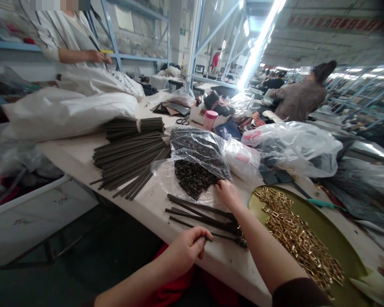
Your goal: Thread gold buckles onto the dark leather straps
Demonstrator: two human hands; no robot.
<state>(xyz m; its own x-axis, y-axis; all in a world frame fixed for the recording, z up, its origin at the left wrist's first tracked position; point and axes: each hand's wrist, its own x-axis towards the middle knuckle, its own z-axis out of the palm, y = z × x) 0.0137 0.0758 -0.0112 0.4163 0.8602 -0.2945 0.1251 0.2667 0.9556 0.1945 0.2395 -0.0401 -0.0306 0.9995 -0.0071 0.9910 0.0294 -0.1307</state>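
My left hand (195,243) is closed near the table's front edge, on a small dark piece at its fingertips that I cannot make out. Reaching forward, my right hand (226,192) has its fingers at the right edge of a clear plastic bag with small black pieces (192,177); what they hold, if anything, is hidden. Several dark strips (195,213) lie between my hands, with metal bits at their right ends. A larger fan of dark strips (128,160) spreads left of the bag. Gold buckles (294,234) fill part of a green tray (336,238) at the right.
Behind the bag stand a pink-lidded jar (210,120) and scissors (182,121). White sacks (70,111) lie at the left, clear plastic bags (294,145) at the right. One person (73,47) stands at the back left, another (301,94) at the back right.
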